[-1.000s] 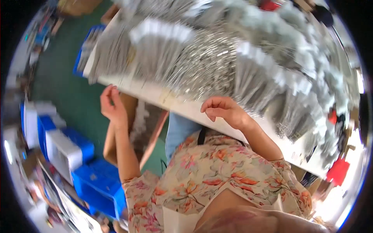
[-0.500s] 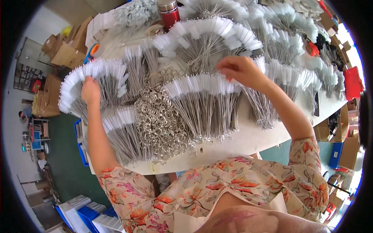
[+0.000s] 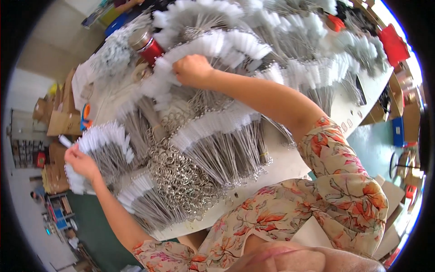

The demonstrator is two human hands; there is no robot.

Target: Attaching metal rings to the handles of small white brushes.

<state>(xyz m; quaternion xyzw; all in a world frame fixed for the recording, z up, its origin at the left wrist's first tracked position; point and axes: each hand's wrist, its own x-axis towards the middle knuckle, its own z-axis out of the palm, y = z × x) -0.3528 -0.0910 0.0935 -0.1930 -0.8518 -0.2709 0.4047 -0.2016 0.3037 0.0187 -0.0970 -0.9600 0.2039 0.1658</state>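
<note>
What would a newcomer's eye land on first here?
Probably the heap of shiny silver metal rings, low and left of centre, with fanned bunches of white-bristled brushes with thin grey handles on both sides. Further back stands a red cylindrical flask with a silver lid, left of the right hand; the left hand is at a brush bunch on the far left.

On the white table (image 3: 290, 161), round silvery metal rings (image 3: 181, 174) lie between white-bristled wire brushes (image 3: 226, 140) left and right; a red cylindrical metal flask (image 3: 151, 51) stands behind, brown cardboard boxes (image 3: 64, 123) beyond the left edge.
</note>
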